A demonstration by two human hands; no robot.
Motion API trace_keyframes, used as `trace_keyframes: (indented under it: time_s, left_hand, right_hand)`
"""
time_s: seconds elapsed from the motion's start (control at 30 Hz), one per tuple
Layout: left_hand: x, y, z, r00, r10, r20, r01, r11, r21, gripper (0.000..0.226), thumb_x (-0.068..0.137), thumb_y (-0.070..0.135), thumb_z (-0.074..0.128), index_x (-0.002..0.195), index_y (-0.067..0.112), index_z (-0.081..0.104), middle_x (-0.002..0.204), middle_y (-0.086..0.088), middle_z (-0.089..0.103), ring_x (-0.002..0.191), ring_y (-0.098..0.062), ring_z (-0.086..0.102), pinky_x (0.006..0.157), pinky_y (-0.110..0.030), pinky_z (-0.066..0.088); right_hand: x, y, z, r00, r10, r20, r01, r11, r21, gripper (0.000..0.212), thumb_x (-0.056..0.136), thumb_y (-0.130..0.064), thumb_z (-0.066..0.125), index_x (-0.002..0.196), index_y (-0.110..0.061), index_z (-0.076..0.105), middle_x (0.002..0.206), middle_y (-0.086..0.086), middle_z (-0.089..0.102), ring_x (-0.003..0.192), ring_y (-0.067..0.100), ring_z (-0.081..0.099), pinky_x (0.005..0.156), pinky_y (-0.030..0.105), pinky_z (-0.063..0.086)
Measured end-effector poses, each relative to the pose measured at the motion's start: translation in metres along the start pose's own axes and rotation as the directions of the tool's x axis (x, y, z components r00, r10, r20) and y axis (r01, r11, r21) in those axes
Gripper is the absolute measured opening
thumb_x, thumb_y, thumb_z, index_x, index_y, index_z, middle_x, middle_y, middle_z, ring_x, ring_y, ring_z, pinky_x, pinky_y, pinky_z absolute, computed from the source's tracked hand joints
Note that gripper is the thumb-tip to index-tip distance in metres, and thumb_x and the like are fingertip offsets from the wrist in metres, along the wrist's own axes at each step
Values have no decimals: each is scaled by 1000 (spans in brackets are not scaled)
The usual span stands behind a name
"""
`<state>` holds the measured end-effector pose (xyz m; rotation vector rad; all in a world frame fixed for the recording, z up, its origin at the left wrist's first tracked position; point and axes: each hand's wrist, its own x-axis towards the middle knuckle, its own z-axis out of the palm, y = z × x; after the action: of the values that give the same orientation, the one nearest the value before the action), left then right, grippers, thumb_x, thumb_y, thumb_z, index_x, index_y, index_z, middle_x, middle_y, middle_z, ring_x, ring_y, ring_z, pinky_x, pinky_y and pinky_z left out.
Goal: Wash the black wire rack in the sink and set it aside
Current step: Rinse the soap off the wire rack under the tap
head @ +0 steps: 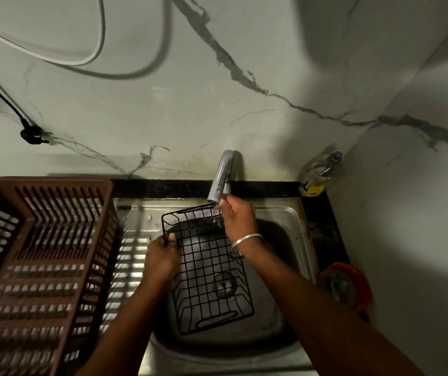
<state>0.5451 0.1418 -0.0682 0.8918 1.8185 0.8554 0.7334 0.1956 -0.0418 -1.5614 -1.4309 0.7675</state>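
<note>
A brown slatted plastic dish basket (41, 253) is sitting well to the left of the left hand (161, 257), on the ribbed steel draining board (133, 256) that is running under that hand's wrist. The left hand is clenching the left rim of the black wire rack (209, 272), thumb on top of the wire. The rack is hanging between the two hands, tilted over the bowl of the stainless steel sink (293, 221), with its far edge raised toward the chrome tap (220, 177) and its near end dipping low in the bowl. A thin stream of water is running from the spout onto the rack's far edge, just beside the right hand's fingertips. The right hand (237, 215) is curling its fingers round the rack's far right corner (this part is a little blurred), and a silver bangle (245, 240) is resting on its wrist. Beyond and to the right of the right hand, a clear plastic bottle (319, 172) is standing in the wall corner. A red round tub (347, 286) is lying to the right of the right forearm.
</note>
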Motion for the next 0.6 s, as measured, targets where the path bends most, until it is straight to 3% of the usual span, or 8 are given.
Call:
trace_keyframes:
  time_s: [0.07,0.13,0.3,0.4,0.47,0.53,0.6]
  left_hand:
    - [-2,1,-4,1000,-1,-17,2,999,45,38,111,34,51,80,16,63,63,-4,57,61,-24,51,62,-37,41]
    - [1,-3,-6,1000,-14,-10,15,999,52,39,112,31,50,79,15,61,62,-5,55,56,-22,49,60,-35,40]
    - [-3,0,-1,999,-33,2,33,998,45,38,112,36,48,81,18,61,60,-2,53,54,-20,47,58,-34,40]
    - [-1,-2,-3,999,-15,-33,15,1000,7,36,112,33,49,86,15,65,61,-1,52,57,-20,46,57,-31,38]
    - [3,-5,-5,997,-51,-60,48,998,-41,31,112,32,49,93,15,67,62,0,50,57,-19,44,55,-29,34]
    - [2,-6,-6,994,-89,-60,85,995,-60,26,112,32,51,101,17,68,64,0,50,55,-16,43,53,-26,33]
    - [-1,-7,-4,992,-116,-55,111,990,-88,22,112,31,52,103,19,68,64,-1,49,55,-16,42,52,-24,31]
  right_hand:
    - [-3,0,-4,992,-34,122,37,999,-18,25,107,-21,50,114,-14,73,101,2,73,93,15,67,82,27,53]
    - [-4,3,-6,984,-35,175,49,996,-76,26,109,-21,47,116,-16,71,99,-1,69,92,14,65,79,25,50]
    - [-5,1,2,996,67,-51,-79,962,-263,26,105,-37,52,106,-24,75,87,-1,71,78,17,63,69,27,47]
    - [-7,2,6,1000,-20,-3,19,983,-184,28,107,-29,49,117,-19,73,92,3,73,81,19,67,74,29,54]
    - [-10,-1,8,997,-59,48,65,988,-142,28,107,-22,47,122,-15,70,88,-3,67,77,13,62,70,25,49]
    - [-12,-5,8,998,-58,4,58,986,-159,22,105,-23,52,106,-16,72,78,-7,61,69,11,56,65,25,44]
    - [-13,-8,9,996,-68,-64,47,957,-285,24,104,-33,55,93,-18,71,71,-1,64,65,19,58,60,32,49]
